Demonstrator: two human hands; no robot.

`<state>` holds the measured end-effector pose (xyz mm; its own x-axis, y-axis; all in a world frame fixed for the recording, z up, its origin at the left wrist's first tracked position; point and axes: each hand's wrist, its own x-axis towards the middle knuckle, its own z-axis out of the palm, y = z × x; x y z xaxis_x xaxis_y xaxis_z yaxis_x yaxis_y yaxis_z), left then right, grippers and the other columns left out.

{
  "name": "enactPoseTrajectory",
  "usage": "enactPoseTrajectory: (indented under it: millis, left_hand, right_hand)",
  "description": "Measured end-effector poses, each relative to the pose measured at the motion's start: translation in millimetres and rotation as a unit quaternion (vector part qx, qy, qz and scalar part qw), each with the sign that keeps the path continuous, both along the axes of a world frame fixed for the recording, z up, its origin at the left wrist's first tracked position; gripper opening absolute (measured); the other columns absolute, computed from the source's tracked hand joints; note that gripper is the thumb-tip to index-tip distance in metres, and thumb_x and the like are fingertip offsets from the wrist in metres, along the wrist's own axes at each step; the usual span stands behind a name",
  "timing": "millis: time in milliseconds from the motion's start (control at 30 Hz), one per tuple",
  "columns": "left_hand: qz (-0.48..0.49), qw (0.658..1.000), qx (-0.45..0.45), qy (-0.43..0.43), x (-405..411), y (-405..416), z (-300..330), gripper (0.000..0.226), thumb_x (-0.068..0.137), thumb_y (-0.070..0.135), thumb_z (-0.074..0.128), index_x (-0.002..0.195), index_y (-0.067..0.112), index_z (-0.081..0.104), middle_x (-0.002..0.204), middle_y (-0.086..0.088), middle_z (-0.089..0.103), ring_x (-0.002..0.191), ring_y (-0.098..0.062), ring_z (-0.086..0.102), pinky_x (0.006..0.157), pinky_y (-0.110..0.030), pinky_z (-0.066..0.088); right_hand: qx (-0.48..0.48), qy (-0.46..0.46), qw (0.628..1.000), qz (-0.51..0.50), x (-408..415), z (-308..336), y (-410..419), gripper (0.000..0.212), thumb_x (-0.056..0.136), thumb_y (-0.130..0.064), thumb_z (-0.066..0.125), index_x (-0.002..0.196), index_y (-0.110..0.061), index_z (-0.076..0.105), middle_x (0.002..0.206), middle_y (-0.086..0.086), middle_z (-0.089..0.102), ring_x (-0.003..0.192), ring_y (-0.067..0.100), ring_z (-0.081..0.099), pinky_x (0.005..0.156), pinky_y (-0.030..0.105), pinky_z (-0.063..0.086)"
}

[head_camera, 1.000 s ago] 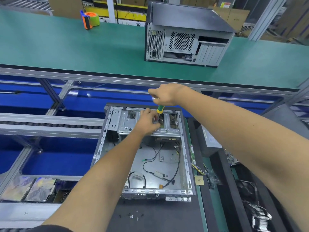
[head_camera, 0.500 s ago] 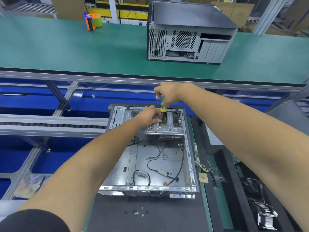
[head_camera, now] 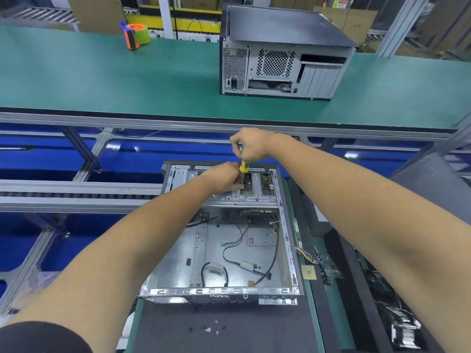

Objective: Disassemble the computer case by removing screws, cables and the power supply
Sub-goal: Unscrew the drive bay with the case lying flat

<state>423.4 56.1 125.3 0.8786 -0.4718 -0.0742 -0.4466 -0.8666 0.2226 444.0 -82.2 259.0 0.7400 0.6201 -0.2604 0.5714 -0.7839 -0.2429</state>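
Screwdriver gripped by right hand; left hand steadying shaft over case.

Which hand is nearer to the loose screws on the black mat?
Left, narrowly. The left hand rests on the case's far bracket; the right hand holds the screwdriver above, farther from the screws.

The left hand hides the screwdriver tip.
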Motion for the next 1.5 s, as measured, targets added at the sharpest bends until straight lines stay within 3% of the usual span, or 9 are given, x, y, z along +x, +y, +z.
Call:
enactPoseTrajectory:
  millis: [133, 300, 533, 633, 767, 967, 1200, 1333, 1500]
  left_hand:
    - [-0.010, 1.000, -0.024, 0.005, 1, 3, -1, 0.024, 0.097, 0.030, 0.068, 0.111, 0.011, 0.071, 0.118, -0.009, 0.061, 0.101, -0.025, 0.061, 0.075, -0.028, 0.041]
    - [-0.006, 0.997, -0.081, 0.009, -10, 11, -12, 0.026, 0.099, 0.036, 0.065, 0.112, 0.014, 0.066, 0.118, -0.007, 0.054, 0.110, -0.024, 0.051, 0.095, -0.041, 0.046]
    - [0.020, 0.973, -0.231, -0.010, -30, 17, -33, 0.024, 0.095, 0.025, 0.071, 0.113, 0.010, 0.063, 0.107, 0.001, 0.047, 0.099, -0.013, 0.043, 0.093, -0.033, 0.043]
    - [0.014, 0.972, -0.234, -0.008, -28, 18, -37, 0.028, 0.094, 0.025, 0.073, 0.114, 0.009, 0.063, 0.112, -0.005, 0.050, 0.104, -0.018, 0.046, 0.097, -0.035, 0.043]
    - [0.013, 0.973, -0.231, -0.004, -25, 19, -41, 0.031, 0.093, 0.032, 0.073, 0.114, 0.012, 0.063, 0.114, -0.004, 0.050, 0.109, -0.020, 0.047, 0.098, -0.035, 0.042]
    - [0.012, 0.974, -0.225, -0.009, -19, 20, -49, 0.032, 0.093, 0.038, 0.072, 0.116, 0.018, 0.062, 0.112, 0.005, 0.043, 0.106, -0.009, 0.040, 0.098, -0.031, 0.041]
    - [0.016, 0.974, -0.226, -0.017, -15, 22, -58, 0.033, 0.091, 0.042, 0.071, 0.117, 0.024, 0.062, 0.112, 0.008, 0.042, 0.105, -0.009, 0.041, 0.097, -0.031, 0.042]
    - [0.014, 0.973, -0.230, -0.022, -13, 22, -61, 0.034, 0.090, 0.042, 0.072, 0.116, 0.023, 0.062, 0.111, 0.006, 0.044, 0.103, -0.011, 0.041, 0.096, -0.034, 0.045]
    - [0.016, 0.971, -0.236, -0.018, -13, 21, -60, 0.033, 0.090, 0.041, 0.073, 0.115, 0.022, 0.064, 0.112, 0.005, 0.047, 0.105, -0.013, 0.044, 0.099, -0.036, 0.045]
  right_hand:
    - [-0.040, 0.012, 0.999, 0.019, -1, 3, 1, 0.023, 0.080, 0.001, 0.059, 0.084, -0.021, 0.060, 0.080, -0.005, 0.052, 0.066, 0.017, 0.049, 0.051, 0.027, 0.032]
    - [-0.211, -0.143, 0.966, 0.047, -7, 7, 10, 0.021, 0.098, -0.041, 0.041, 0.104, -0.023, 0.049, 0.089, 0.000, 0.047, 0.082, 0.027, 0.051, 0.069, 0.036, 0.035]
    - [-0.096, -0.102, 0.990, -0.005, 0, -2, 11, 0.010, 0.095, -0.029, 0.047, 0.089, -0.024, 0.053, 0.085, -0.004, 0.061, 0.089, 0.027, 0.057, 0.059, 0.032, 0.030]
    - [-0.013, -0.033, 0.999, -0.026, 3, -5, 10, 0.016, 0.086, -0.014, 0.050, 0.080, -0.020, 0.063, 0.099, -0.001, 0.071, 0.096, 0.026, 0.062, 0.061, 0.031, 0.045]
    - [0.007, 0.058, 0.998, -0.023, 8, -1, 3, 0.029, 0.078, 0.002, 0.051, 0.083, -0.021, 0.068, 0.081, -0.008, 0.062, 0.067, 0.015, 0.054, 0.049, 0.023, 0.040]
    - [-0.171, -0.094, 0.981, -0.003, 12, 6, -3, 0.024, 0.099, -0.046, 0.042, 0.095, -0.023, 0.047, 0.081, 0.000, 0.051, 0.069, 0.019, 0.048, 0.056, 0.034, 0.029]
    - [-0.081, -0.029, 0.996, -0.021, 18, 2, -4, 0.006, 0.085, -0.020, 0.053, 0.081, -0.022, 0.049, 0.074, -0.006, 0.059, 0.064, 0.015, 0.049, 0.054, 0.030, 0.030]
    - [0.054, 0.075, 0.994, -0.049, 15, -7, -2, 0.028, 0.072, 0.002, 0.049, 0.074, -0.023, 0.063, 0.071, 0.002, 0.063, 0.061, 0.019, 0.051, 0.047, 0.024, 0.037]
    - [0.013, 0.084, 0.996, -0.014, 17, -6, -1, 0.032, 0.078, 0.003, 0.060, 0.100, -0.020, 0.063, 0.083, 0.011, 0.059, 0.066, 0.024, 0.047, 0.053, 0.031, 0.036]
